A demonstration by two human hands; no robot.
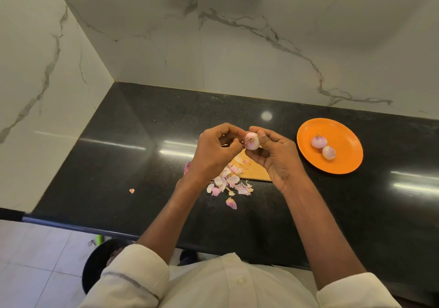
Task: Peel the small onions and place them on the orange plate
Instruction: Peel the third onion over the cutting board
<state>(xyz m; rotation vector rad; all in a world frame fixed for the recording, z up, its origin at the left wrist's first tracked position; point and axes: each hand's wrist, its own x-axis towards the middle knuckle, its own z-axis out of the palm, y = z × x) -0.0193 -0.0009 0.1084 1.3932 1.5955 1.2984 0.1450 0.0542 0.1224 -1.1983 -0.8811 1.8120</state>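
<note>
A small pale pink onion (251, 141) is held above the counter between both hands. My right hand (276, 155) grips it from the right with thumb and curled fingers. My left hand (215, 149) pinches at its left side with curled fingertips. Two peeled onions (318, 141) (328, 152) lie on the orange plate (344, 163), which sits to the right on the black counter. A pile of pink onion skins (228, 183) lies below my hands.
A wooden cutting board (255, 171) lies under my hands, partly hidden. One stray skin (131, 191) lies at the left of the black counter (147, 141). Marble walls close the back and left. A dark bin (95, 267) stands on the floor below the counter edge.
</note>
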